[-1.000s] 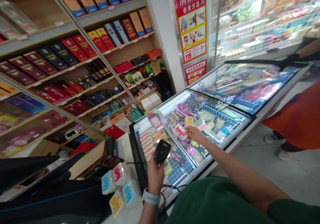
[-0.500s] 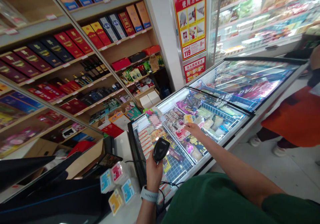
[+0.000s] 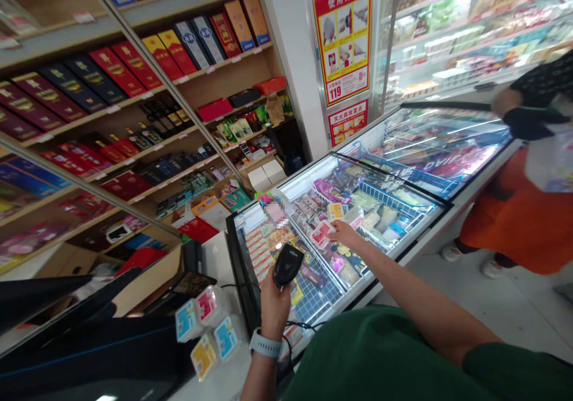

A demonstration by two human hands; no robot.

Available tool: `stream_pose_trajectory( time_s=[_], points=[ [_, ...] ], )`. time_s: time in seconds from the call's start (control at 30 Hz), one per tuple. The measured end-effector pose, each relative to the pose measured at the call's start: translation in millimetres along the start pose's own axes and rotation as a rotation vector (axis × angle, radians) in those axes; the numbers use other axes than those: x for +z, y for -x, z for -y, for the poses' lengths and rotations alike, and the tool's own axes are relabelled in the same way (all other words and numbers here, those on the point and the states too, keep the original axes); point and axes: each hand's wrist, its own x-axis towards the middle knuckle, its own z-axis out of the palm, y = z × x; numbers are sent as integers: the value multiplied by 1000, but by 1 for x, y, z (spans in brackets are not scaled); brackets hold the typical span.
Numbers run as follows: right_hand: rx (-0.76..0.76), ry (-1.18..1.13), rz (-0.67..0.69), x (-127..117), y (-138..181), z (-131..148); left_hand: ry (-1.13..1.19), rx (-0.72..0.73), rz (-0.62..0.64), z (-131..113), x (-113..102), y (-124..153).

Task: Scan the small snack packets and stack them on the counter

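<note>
My left hand (image 3: 274, 305), with a pale watch band at the wrist, is closed around a black handheld barcode scanner (image 3: 289, 264). The scanner's head points away from me, over the freezer's glass lid. My right hand (image 3: 345, 234) pinches the right edge of a small clear-sided pack with a pink label (image 3: 322, 233), label facing up. Just beyond its fingers are a yellow-labelled pack (image 3: 335, 211) and another pale pack (image 3: 354, 216). Several similar packs, among them a blue-labelled one (image 3: 226, 336), stand together on the counter left of the scanner.
A chest freezer (image 3: 308, 317) holding wire baskets of frozen goods stretches ahead. A dark monitor (image 3: 94, 359) fills the lower left. Shelves of boxes (image 3: 134, 61) rise behind the counter. At right stands a person in orange (image 3: 501, 216). A black cable (image 3: 304, 326) trails by my left wrist.
The pink-labelled pack in my right hand has turned its label more towards me and shifted slightly. The person at right has come further into view. The scanner stays almost still.
</note>
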Motion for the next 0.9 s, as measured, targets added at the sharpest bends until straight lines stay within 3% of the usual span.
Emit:
stream_pose_trajectory(
  time_s=[0.2, 0.4, 0.53, 0.9],
  points=[
    [-65, -8, 8, -1, -1, 1, 40, -1, 0, 3, 1, 0],
    [155, -202, 11, 4, 8, 11, 51, -1, -1, 3, 3, 0],
    [192, -244, 18, 4, 9, 9, 24, -8, 4, 3, 4, -1],
    [-12, -87, 45, -1, -4, -1, -16, -28, -1, -5, 3, 1]
  ],
)
